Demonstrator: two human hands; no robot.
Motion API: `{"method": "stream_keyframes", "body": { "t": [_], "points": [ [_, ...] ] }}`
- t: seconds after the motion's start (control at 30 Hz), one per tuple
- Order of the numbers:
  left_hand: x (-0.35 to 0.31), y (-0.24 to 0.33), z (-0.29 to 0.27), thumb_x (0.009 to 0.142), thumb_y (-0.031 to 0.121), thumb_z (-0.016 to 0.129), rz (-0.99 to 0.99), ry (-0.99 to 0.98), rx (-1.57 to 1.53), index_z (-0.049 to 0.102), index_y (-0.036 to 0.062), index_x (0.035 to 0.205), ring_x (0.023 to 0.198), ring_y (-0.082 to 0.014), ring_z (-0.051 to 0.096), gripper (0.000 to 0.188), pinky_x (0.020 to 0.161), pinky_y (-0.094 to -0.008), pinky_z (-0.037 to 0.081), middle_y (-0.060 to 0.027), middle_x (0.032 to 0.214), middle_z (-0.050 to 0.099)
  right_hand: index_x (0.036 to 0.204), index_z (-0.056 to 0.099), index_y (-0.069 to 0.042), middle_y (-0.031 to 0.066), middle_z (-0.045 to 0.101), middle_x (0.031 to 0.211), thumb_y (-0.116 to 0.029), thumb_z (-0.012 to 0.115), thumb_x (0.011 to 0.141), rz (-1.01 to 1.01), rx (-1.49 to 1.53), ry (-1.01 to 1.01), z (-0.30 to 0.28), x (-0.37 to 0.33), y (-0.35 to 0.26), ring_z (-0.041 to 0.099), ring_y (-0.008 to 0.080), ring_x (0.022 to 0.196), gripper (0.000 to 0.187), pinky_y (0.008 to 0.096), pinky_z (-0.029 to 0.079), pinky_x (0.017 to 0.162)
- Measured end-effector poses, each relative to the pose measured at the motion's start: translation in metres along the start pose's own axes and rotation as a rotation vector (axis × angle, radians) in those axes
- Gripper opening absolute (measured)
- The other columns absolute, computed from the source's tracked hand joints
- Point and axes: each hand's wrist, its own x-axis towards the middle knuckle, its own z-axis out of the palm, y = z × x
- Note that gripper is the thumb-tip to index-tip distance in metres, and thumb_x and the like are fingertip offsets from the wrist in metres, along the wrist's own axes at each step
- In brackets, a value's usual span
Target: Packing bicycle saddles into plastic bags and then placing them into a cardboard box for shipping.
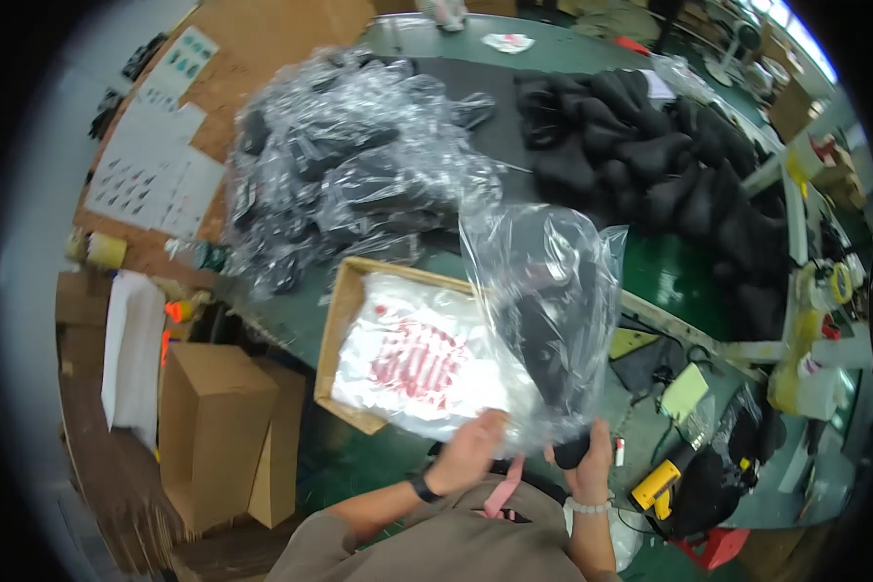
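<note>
A large clear plastic bag (606, 281) is spread in front of me with a long, dark padded piece (543, 339) inside it. My right hand (592, 461) grips the rounded black lower end of that piece at the bag's near end. My left hand (468, 454) is at the bag's near left corner, its fingers slightly blurred and seemingly pinching the film. Under and left of the bag, a shallow cardboard box (330, 339) holds a stack of flat plastic bags (417, 364) with red print.
Bagged dark pieces (349, 155) are heaped at the far left of the green table. Loose black padded pieces (640, 145) pile up at the far right. A yellow heat-gun-like tool (655, 485) lies right of me. Cardboard boxes (218, 427) stand at left.
</note>
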Motion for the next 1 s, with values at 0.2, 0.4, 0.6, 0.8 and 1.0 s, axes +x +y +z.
{"method": "stream_keyframes", "body": {
  "t": [0.2, 0.4, 0.6, 0.8, 1.0],
  "points": [
    [-0.012, 0.011, 0.008, 0.088, 0.015, 0.062, 0.536, -0.56, 0.623, 0.066, 0.002, 0.1, 0.085, -0.034, 0.064, 0.018, 0.08, -0.044, 0.051, -0.0169, 0.096, 0.066, 0.114, 0.058, -0.004, 0.0119, 0.066, 0.09, -0.072, 0.042, 0.092, 0.283, 0.508, -0.069, 0.003, 0.038, -0.015, 0.062, 0.0223, 0.068, 0.073, 0.0326, 0.048, 0.054],
    [0.065, 0.006, 0.044, 0.094, 0.031, 0.061, 0.068, -0.028, -0.221, 0.062, 0.0021, 0.116, 0.101, -0.021, 0.062, 0.037, 0.093, -0.0349, 0.046, -0.0076, 0.107, 0.065, 0.13, 0.048, 0.003, 0.0101, 0.065, 0.106, -0.005, 0.061, 0.091, -0.056, -0.065, -0.018, 0.019, 0.038, -0.028, 0.065, 0.016, 0.088, 0.042, 0.0304, 0.056, 0.072],
    [0.151, 0.032, -0.055, 0.106, 0.032, 0.044, -0.078, 0.035, -0.485, 0.047, 0.0025, 0.137, 0.124, -0.0183, 0.048, 0.043, 0.108, -0.0354, 0.036, -0.0069, 0.133, 0.054, 0.131, 0.054, 0.004, 0.016, 0.064, 0.114, -0.014, 0.067, 0.088, -0.456, -0.628, -0.459, 0.03, 0.074, -0.046, 0.065, 0.0239, 0.092, 0.049, 0.0351, 0.052, 0.082],
    [0.285, 0.167, -0.15, 0.101, 0.044, 0.049, 0.388, 0.422, -0.686, 0.038, -0.0007, 0.142, 0.128, -0.0263, 0.046, 0.061, 0.112, -0.0395, 0.032, -0.0134, 0.14, 0.048, 0.124, 0.058, 0.005, 0.0101, 0.068, 0.104, -0.016, 0.071, 0.088, -0.274, -0.689, 0.096, -0.074, 0.139, -0.06, 0.064, 0.0163, 0.088, 0.043, 0.0301, 0.053, 0.08],
    [0.249, 0.026, -0.024, 0.094, 0.019, 0.056, 0.642, 0.116, 1.1, 0.065, 0.0025, 0.101, 0.084, -0.0254, 0.063, 0.02, 0.073, -0.0401, 0.047, -0.0109, 0.096, 0.067, 0.102, 0.06, -0.006, -0.0004, 0.057, 0.074, -0.048, 0.062, 0.095, -0.296, 0.19, 0.605, -0.225, 0.279, -0.135, 0.052, 0.0101, 0.069, 0.042, 0.0253, 0.043, 0.065]
  ]
}}
